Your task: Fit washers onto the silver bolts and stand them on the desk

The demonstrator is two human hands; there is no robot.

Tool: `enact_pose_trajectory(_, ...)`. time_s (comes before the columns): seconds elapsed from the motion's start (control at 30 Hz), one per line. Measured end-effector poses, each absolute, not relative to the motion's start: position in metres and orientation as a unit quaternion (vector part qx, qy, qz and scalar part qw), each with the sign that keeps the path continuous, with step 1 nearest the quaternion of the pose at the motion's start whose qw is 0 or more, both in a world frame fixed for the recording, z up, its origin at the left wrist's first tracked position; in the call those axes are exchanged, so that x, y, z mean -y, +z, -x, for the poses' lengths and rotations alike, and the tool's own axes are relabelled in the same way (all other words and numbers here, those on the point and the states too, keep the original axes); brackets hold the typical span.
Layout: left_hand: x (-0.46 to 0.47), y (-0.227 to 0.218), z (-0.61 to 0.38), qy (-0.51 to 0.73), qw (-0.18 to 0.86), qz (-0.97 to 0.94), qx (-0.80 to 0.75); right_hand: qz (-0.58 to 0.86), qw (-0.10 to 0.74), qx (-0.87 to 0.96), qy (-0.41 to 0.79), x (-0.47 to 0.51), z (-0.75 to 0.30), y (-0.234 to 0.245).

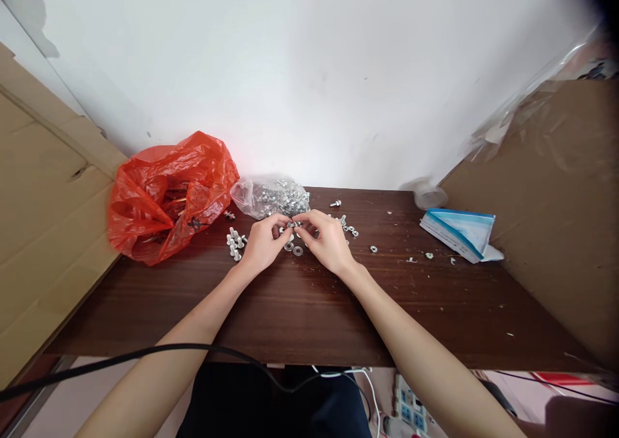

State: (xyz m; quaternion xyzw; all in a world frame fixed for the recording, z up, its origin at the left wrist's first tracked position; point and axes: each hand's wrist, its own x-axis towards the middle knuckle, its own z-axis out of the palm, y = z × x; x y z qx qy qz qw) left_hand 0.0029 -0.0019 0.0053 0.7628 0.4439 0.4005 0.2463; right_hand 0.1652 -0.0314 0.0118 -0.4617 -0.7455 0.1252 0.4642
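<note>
My left hand (265, 243) and my right hand (329, 241) meet over the middle of the table, both closed in a pinch. At my left fingertips is a small round metal piece (290, 224), perhaps a washer. My right thumb and finger pinch a small metal fastener (297, 224), its exact kind too small to tell. Below the fingertips lie flat washers (298, 251). Left of my left hand sits a group of bolts (235, 242). Several nuts (354, 233) lie just right of my right hand, partly hidden by it.
A clear plastic bag (275, 197) of metal fasteners lies behind my hands, with a red plastic bag (169, 196) to its left. One bolt (335, 203) and one nut (373, 249) lie apart. A blue-and-white packet (459, 231) rests at right. A black cable (213, 348) crosses in front.
</note>
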Motion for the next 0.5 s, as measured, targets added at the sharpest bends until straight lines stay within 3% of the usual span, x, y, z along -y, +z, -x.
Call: enact_pose_trajectory(0.5,0.0036,0.0081,-0.0030,0.394,0.253,-0.763,-0.446,0.453,0.472,0.747,0.117,0.0310,-0.1654,0.0110)
